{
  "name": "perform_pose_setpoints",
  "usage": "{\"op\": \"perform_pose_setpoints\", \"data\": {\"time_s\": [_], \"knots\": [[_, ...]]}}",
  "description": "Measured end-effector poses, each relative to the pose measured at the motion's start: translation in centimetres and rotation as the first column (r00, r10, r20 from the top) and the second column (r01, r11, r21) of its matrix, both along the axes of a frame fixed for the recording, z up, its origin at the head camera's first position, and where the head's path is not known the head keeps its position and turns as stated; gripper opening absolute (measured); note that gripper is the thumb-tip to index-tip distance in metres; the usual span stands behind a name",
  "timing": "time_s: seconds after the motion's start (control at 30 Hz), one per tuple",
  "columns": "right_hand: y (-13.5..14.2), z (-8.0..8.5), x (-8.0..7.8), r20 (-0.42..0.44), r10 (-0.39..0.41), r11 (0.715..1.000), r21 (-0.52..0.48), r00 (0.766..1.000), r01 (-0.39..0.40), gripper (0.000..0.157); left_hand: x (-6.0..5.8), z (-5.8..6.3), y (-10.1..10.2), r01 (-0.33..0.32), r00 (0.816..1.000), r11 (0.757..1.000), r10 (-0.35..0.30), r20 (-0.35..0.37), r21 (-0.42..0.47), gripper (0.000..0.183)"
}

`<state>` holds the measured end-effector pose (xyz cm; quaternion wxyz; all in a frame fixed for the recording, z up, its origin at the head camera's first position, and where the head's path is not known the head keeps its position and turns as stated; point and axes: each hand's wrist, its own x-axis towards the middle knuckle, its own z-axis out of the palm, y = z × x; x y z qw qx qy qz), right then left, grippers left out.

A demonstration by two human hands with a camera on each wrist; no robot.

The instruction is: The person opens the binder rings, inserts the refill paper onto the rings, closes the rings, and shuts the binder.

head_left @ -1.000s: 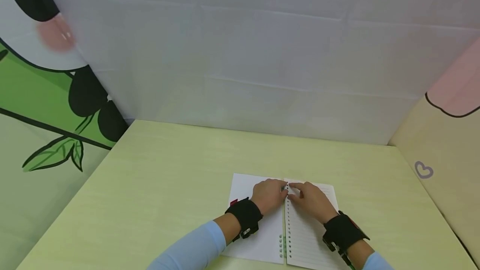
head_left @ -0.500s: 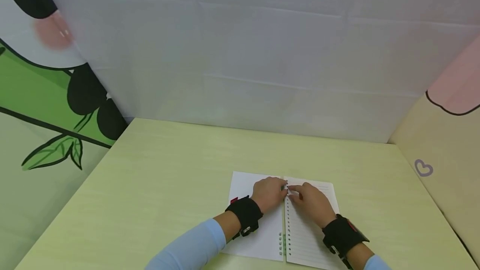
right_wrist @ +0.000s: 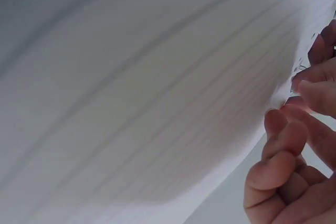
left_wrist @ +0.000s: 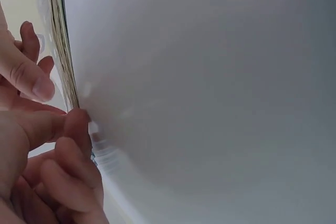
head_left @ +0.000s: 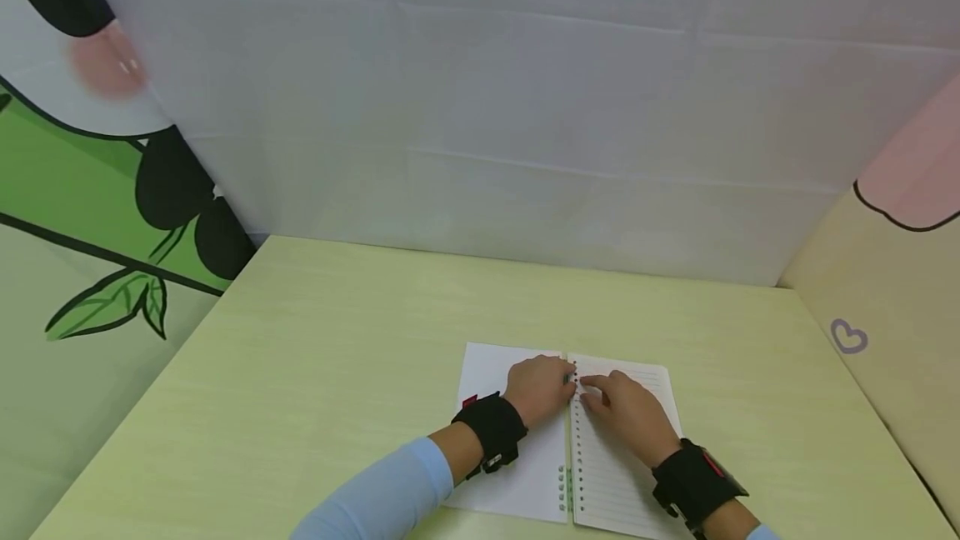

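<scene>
A loose-leaf notebook (head_left: 517, 486) lies open on the table, with a blank white side at left and a lined page (head_left: 615, 490) at right. A column of punched holes and clear green-tinted binder rings (head_left: 564, 490) runs down the middle. My left hand (head_left: 536, 390) pinches the upper end of the binding; its curled fingers (left_wrist: 71, 169) show in the left wrist view. Just right of it, my right hand (head_left: 626, 411) has thumb and index at the lined page's holed edge. In the right wrist view its fingers (right_wrist: 278, 169) are curled, and index and thumb come together at that edge.
The pale yellow table (head_left: 352, 340) extends around the notebook. A white sheet wall (head_left: 487, 107) stands behind it. Printed cartoon panels flank the table at left (head_left: 112, 390) and right (head_left: 885, 407). Both wrists wear black camera straps.
My right hand has drawn slightly right and toward me along the holed edge of the lined page. My left hand stays at the binding, and the notebook lies in the same place.
</scene>
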<state>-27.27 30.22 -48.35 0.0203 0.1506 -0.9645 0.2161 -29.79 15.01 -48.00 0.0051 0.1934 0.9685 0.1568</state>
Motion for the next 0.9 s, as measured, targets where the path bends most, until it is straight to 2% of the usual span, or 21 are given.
{"op": "perform_pose_setpoints", "data": {"time_s": [0.17,0.3,0.4,0.53,0.6,0.7,0.9], "knots": [[0.6,-0.1,1.2,-0.009,-0.032,0.999,0.016,0.999,0.032,0.029,0.5,-0.3,-0.3,0.014,1.000,1.000,-0.015,-0.016,-0.019,0.023],[2.2,0.2,2.7,-0.011,-0.098,0.994,0.050,0.995,0.098,0.035,1.0,-0.4,-0.5,0.022,1.000,0.999,-0.022,-0.016,-0.023,0.027],[4.0,0.6,4.0,0.018,-0.192,0.978,0.091,0.981,0.190,0.045,1.3,-0.4,-0.8,0.025,0.999,1.000,-0.025,-0.021,-0.016,0.030],[6.3,1.1,5.1,0.122,-0.292,0.951,0.139,0.949,0.275,0.054,1.4,-0.3,-1.2,0.042,0.999,0.999,-0.042,-0.028,0.002,0.030],[6.9,1.1,5.3,0.176,-0.294,0.953,0.126,0.939,0.275,0.055,1.4,-0.2,-1.6,0.038,0.999,0.999,-0.038,-0.019,0.012,0.031],[6.8,0.8,5.2,0.219,-0.267,0.964,0.072,0.938,0.258,0.054,1.5,0.1,-2.3,0.015,1.000,1.000,-0.015,-0.016,0.004,0.032],[5.9,0.4,5.6,0.214,-0.297,0.952,-0.012,0.931,0.307,0.046,1.5,0.4,-3.0,0.013,1.000,1.000,-0.013,-0.008,0.002,0.028]]}}
